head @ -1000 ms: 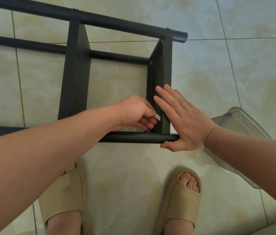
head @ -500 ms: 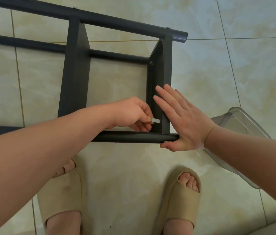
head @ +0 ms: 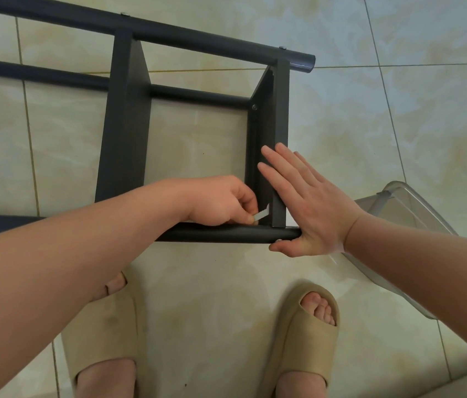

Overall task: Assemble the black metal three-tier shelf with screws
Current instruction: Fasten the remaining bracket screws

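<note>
Glossy beige tiled floor carries the work. Left hand pinches a small flat silver tool between curled fingers and thumb, at the inside corner where the black end panel meets the black near tube; whether the tool sits on a fastener cannot be told. Right hand lies flat, fingers straight, against the outer face of that end panel, thumb under the tube's end beside a silver screw head. Both parts belong to the black metal three-tier shelf frame, lying on its side on the floor. Clear plastic container lies beside the right wrist. Beige slippers stand close below the frame.
</note>
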### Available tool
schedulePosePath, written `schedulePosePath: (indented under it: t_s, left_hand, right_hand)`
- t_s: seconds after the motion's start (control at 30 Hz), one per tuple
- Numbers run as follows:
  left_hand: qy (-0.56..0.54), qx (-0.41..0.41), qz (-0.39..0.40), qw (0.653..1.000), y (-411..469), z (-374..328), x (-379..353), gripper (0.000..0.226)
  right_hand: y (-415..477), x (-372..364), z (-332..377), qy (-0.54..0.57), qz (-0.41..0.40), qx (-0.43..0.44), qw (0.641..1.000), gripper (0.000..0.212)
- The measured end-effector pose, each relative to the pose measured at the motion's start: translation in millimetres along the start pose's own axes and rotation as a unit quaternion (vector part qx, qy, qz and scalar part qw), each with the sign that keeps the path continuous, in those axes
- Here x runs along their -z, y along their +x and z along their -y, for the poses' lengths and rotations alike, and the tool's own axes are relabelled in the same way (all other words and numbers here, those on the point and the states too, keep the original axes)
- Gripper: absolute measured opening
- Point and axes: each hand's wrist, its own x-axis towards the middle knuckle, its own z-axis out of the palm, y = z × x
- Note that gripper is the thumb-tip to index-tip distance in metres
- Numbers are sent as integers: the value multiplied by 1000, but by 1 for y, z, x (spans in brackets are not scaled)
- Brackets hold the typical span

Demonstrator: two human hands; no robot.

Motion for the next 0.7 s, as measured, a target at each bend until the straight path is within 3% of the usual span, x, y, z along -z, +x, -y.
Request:
schedulePosePath:
  t_s: [0.37,0.53,0.7]
  left_hand:
    - [-90,1,-115,989,3,0,2,16]
    - [-381,67,-23,922,7,-3,-8,11]
    - [-422,75,-31,903,10,-2,-7,4]
  right_hand:
    - [0,1,0,10,-6,0,1000,115]
    - [0,0,1,12,-9,1,1000,115]
    - [0,0,0,13,-12,3,1000,115]
